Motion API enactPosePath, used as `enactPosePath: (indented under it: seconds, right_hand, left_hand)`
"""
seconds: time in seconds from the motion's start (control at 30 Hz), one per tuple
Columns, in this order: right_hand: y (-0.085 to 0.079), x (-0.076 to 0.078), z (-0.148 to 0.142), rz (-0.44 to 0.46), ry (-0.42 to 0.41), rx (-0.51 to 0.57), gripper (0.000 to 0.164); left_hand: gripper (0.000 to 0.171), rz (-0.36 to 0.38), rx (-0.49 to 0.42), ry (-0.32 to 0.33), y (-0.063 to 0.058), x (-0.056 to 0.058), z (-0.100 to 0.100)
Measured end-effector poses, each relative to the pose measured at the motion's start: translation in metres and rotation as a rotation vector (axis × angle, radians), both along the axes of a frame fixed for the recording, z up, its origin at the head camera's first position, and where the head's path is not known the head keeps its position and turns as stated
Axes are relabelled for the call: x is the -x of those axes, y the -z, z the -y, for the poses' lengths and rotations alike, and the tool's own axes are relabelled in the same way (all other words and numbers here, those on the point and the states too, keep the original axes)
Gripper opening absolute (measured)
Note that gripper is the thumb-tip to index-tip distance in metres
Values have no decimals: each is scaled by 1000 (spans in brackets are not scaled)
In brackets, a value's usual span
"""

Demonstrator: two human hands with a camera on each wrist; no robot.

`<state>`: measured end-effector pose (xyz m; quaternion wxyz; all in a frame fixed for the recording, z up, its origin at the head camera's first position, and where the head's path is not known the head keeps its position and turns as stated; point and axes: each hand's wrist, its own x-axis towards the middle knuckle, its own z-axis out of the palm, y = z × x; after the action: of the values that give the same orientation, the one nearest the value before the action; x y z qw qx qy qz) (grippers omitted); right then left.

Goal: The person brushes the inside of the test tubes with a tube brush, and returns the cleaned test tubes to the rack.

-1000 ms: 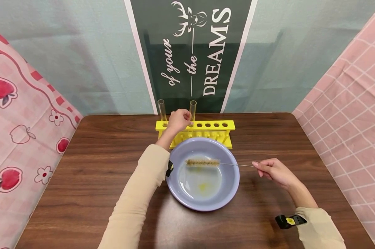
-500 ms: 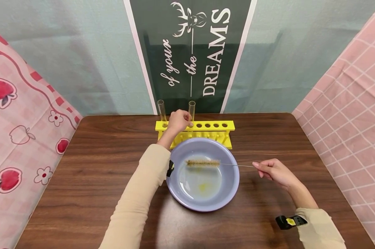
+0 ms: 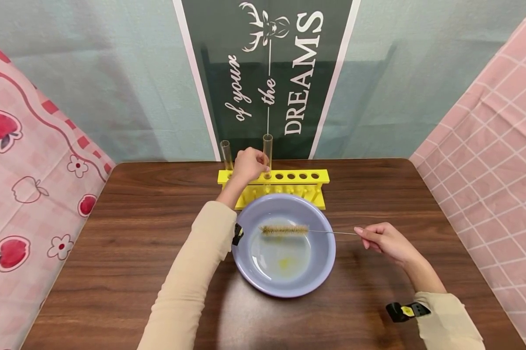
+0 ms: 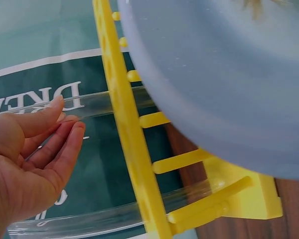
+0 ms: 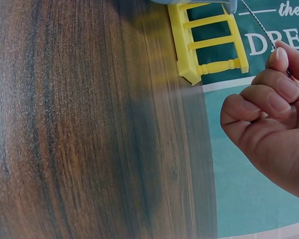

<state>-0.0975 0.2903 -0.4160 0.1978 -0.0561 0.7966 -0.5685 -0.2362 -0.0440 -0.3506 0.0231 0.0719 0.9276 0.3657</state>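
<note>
My left hand (image 3: 247,165) pinches a clear glass test tube (image 3: 268,148) below its mouth. The tube stands upright, its lower part passing through a hole in the yellow test tube rack (image 3: 285,181); the left wrist view shows this tube (image 4: 97,104) running behind the top bar. A second test tube (image 3: 226,153) sits at the rack's left end. In my right hand (image 3: 385,242) is the thin wire handle of a test tube brush (image 3: 284,229), gripped between thumb and curled fingers. Its tan bristles lie over the purple basin (image 3: 284,292). The right wrist view shows the twisted wire (image 5: 259,25).
Cloudy liquid with a yellowish patch (image 3: 285,263) is in the basin, which stands just in front of the rack. Brown wooden table (image 3: 136,233) surrounds them. A printed cloth (image 3: 136,82) hangs behind, with pink cloths (image 3: 503,146) at the sides.
My left hand has risen slightly and lifted the test tube a little, so its mouth stands higher above the rack. The right hand and the brush have stayed still.
</note>
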Motion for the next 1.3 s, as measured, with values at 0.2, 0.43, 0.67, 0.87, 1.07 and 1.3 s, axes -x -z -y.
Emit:
enactPosePath:
  seconds: [0.2,0.43,0.67,0.87,1.07,1.3]
  right_hand:
    - [0,1,1,6,-4,14,41]
    - [1,1,2,5,-4,12,41]
    - [2,2,2,8,4,-15,42]
    - [2,3,1,5,0,-25,42]
    - [3,3,2,3,5,1,41]
    - [1,3,5,-2,-6,30,41]
  left_hand:
    - [7,-37,-6,7,-12,-4,2]
    - [8,-76,8,12,-29,-9,4]
    - [10,-100,-47,23,-40,-18,12]
    - [7,-143,-90,42,-50,-25,23]
    - [8,-142,-114,61,-60,-34,38]
    - [14,-129,-86,68,-65,-49,63]
